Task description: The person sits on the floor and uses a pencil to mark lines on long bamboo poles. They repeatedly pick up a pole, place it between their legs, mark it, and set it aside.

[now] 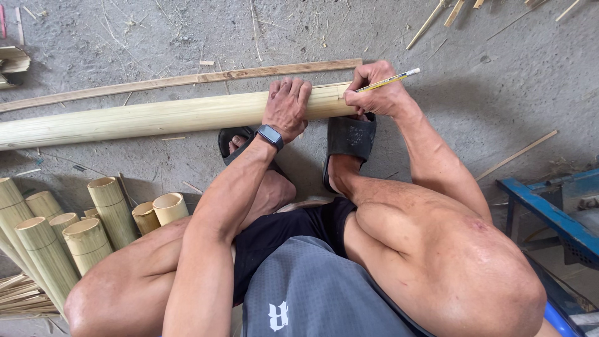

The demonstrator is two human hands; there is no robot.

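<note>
A long pale bamboo pole (143,118) lies across the concrete floor in front of my feet. My left hand (287,105), with a dark watch on its wrist, presses down flat on the pole near its right end. My right hand (374,90) grips a yellow pencil (390,80) and rests on the pole's right end, the pencil tip touching the bamboo. I am squatting, with black sandals (350,140) just behind the pole.
A thin wooden strip (187,79) lies beyond the pole. Several cut bamboo tubes (93,224) stand bundled at lower left, with split slats (22,296) beside them. A blue metal frame (549,212) is at the right. Loose slivers (430,22) litter the far floor.
</note>
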